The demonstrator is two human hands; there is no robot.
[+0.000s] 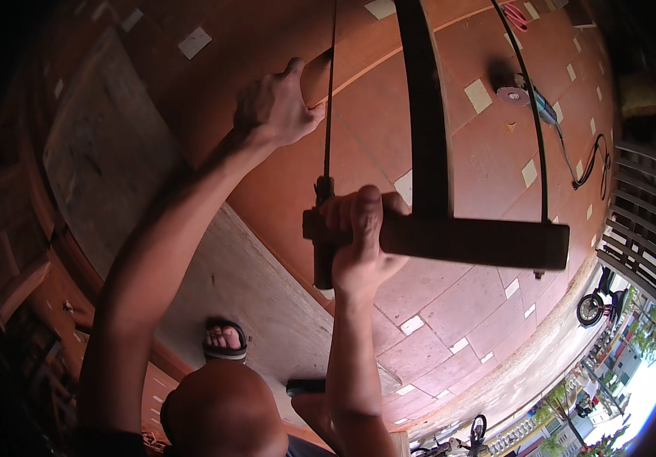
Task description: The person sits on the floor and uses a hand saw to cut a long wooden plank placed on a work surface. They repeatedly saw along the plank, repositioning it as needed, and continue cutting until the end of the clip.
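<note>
The right hand (362,228) grips the frame saw (484,242) beside its blade (329,122), presumably for steering, while the left hand (278,107) grasps the wooden piece (316,76), seemingly to steady it.

Frame saw (429,114), centre: dark matt wood. Blade (330,114), upper centre: thin metal, dull. Plank (107,145), left: greyish wood, rough, stained. Floor tiles (488,183), right: smooth, faint sheen. Grinder (545,110), upper right: casing looks plastic. Sandal (225,353), lower left: matt, rubbery.
</note>
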